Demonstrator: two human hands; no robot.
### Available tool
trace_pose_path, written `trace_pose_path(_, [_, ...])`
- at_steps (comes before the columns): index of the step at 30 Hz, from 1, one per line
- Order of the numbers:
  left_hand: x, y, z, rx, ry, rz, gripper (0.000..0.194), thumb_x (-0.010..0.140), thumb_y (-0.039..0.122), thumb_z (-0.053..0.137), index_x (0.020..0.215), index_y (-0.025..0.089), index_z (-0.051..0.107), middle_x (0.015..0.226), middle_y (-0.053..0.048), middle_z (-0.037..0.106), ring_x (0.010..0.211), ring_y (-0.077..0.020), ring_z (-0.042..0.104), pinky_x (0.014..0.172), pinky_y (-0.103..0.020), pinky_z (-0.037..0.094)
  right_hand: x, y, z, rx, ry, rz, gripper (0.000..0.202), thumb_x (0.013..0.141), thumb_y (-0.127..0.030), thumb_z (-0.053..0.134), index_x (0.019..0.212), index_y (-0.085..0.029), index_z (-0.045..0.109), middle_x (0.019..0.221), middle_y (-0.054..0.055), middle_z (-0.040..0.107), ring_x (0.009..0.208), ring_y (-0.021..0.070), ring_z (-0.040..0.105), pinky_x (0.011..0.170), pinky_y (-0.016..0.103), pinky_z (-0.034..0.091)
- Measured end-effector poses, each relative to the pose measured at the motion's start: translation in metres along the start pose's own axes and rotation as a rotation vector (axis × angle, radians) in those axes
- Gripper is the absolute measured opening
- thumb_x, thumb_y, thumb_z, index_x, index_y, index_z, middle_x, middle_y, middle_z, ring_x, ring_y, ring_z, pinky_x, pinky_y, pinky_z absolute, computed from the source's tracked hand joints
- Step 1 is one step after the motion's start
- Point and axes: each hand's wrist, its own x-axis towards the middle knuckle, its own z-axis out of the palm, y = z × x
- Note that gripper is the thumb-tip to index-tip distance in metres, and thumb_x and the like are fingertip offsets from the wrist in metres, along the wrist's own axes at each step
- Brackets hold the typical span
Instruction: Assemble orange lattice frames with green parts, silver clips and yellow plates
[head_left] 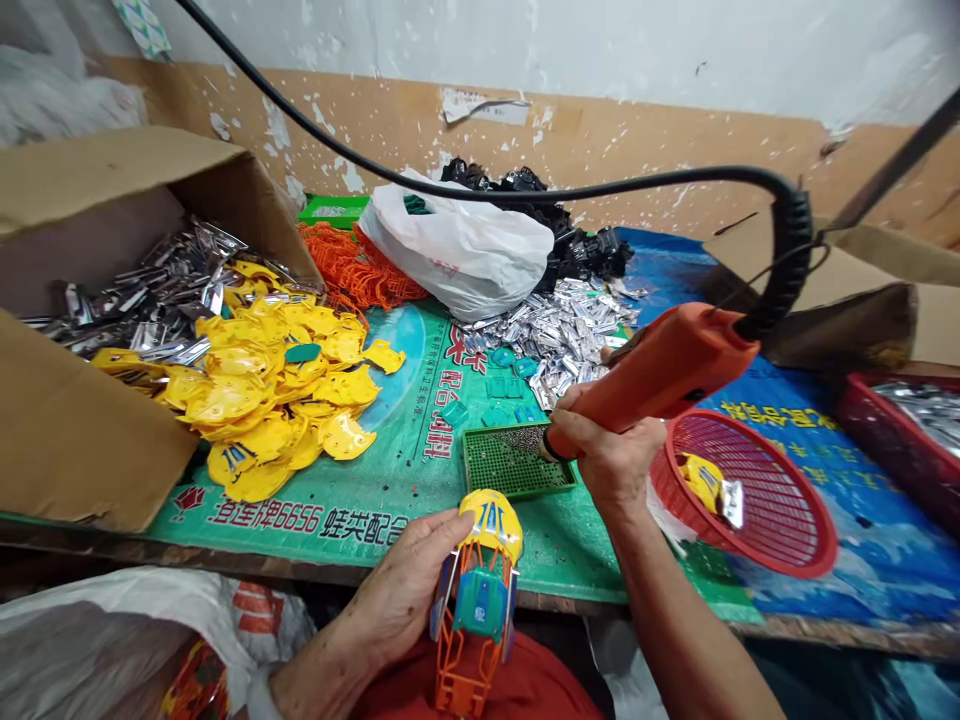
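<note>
My left hand [401, 580] is closed around a toy car body [480, 600] with a yellow hood, an orange frame and a teal panel, held in front of the table edge. Wrapped in my right hand [615, 460] is an orange electric screwdriver [652, 365], its black cable rising from the rear end. The screwdriver's front end points down at a green tray [517, 480] of small screws; my fingers partly hide its tip. Left of the tray lies a heap of yellow plastic hoods [262, 380].
A cardboard box [90, 420] of silvery parts stands at the left. A white plastic bag [457, 245], orange frames [352, 265] and black parts [592, 250] sit at the back. Silvery pieces [555, 330] lie mid-table. A red basket [795, 500] holds a yellow part. The cable [465, 190] arches overhead.
</note>
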Motion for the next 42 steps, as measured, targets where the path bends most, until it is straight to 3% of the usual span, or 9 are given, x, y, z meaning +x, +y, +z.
trace_pose_path(3, [0.0, 0.002, 0.001, -0.004, -0.002, 0.001, 0.032, 0.072, 0.039, 0.074, 0.082, 0.009, 0.069, 0.071, -0.008, 0.071, 0.056, -0.0127, 0.062, 0.053, -0.021, 0.049, 0.003, -0.01, -0.002, 0.043, 0.005, -0.004, 0.011, 0.055, -0.013, 0.075, 0.062, -0.017, 0.067, 0.062, -0.002, 0.063, 0.055, 0.014, 0.057, 0.054, 0.03, 0.047])
trace_pose_path(7, [0.002, 0.002, 0.002, -0.03, 0.051, 0.017, 0.027, 0.065, 0.033, 0.08, 0.071, 0.01, 0.067, 0.061, -0.003, 0.067, 0.048, -0.0104, 0.057, 0.046, -0.019, 0.045, 0.0, -0.04, 0.002, 0.178, -0.018, 0.014, 0.021, 0.056, -0.007, 0.071, 0.071, -0.02, 0.067, 0.065, -0.003, 0.063, 0.055, 0.0141, 0.058, 0.055, 0.031, 0.048])
trace_pose_path(11, [0.004, 0.0, 0.001, -0.059, 0.047, 0.035, 0.028, 0.067, 0.034, 0.078, 0.075, 0.009, 0.069, 0.065, -0.006, 0.069, 0.052, -0.0135, 0.061, 0.049, -0.021, 0.048, -0.018, -0.069, 0.007, 0.304, -0.14, 0.087, 0.046, 0.061, -0.005, 0.065, 0.1, -0.029, 0.064, 0.069, -0.004, 0.062, 0.058, 0.0154, 0.057, 0.056, 0.034, 0.05])
trace_pose_path(14, [0.005, -0.003, 0.0, -0.059, -0.005, 0.046, 0.031, 0.075, 0.04, 0.071, 0.082, 0.009, 0.07, 0.072, -0.008, 0.07, 0.055, -0.0138, 0.062, 0.053, -0.023, 0.049, -0.033, -0.078, 0.01, 0.366, -0.236, 0.14, 0.051, 0.066, -0.005, 0.066, 0.109, -0.033, 0.06, 0.073, -0.004, 0.061, 0.063, 0.0156, 0.057, 0.061, 0.035, 0.051])
trace_pose_path(19, [0.003, -0.004, -0.003, -0.025, 0.034, 0.057, 0.029, 0.07, 0.039, 0.074, 0.073, 0.012, 0.066, 0.061, -0.002, 0.063, 0.049, -0.0103, 0.054, 0.047, -0.02, 0.042, -0.047, -0.077, 0.016, 0.39, -0.285, 0.166, 0.062, 0.071, -0.015, 0.074, 0.125, -0.035, 0.052, 0.075, -0.003, 0.061, 0.065, 0.0143, 0.057, 0.063, 0.033, 0.051])
trace_pose_path(26, [0.005, -0.004, -0.006, -0.014, 0.03, 0.072, 0.035, 0.067, 0.045, 0.075, 0.07, 0.012, 0.064, 0.057, 0.0, 0.058, 0.047, -0.0088, 0.049, 0.046, -0.02, 0.038, -0.049, -0.074, 0.025, 0.369, -0.325, 0.179, 0.061, 0.069, -0.024, 0.078, 0.124, -0.038, 0.054, 0.072, -0.003, 0.059, 0.064, 0.0151, 0.056, 0.06, 0.033, 0.051])
trace_pose_path(42, [0.007, -0.008, -0.004, -0.008, 0.025, 0.032, 0.029, 0.07, 0.04, 0.073, 0.071, 0.012, 0.065, 0.061, -0.002, 0.062, 0.046, -0.0085, 0.049, 0.045, -0.021, 0.037, -0.05, -0.067, 0.022, 0.383, -0.336, 0.195, 0.058, 0.069, -0.021, 0.076, 0.121, -0.037, 0.055, 0.074, -0.002, 0.059, 0.065, 0.0152, 0.056, 0.061, 0.033, 0.051])
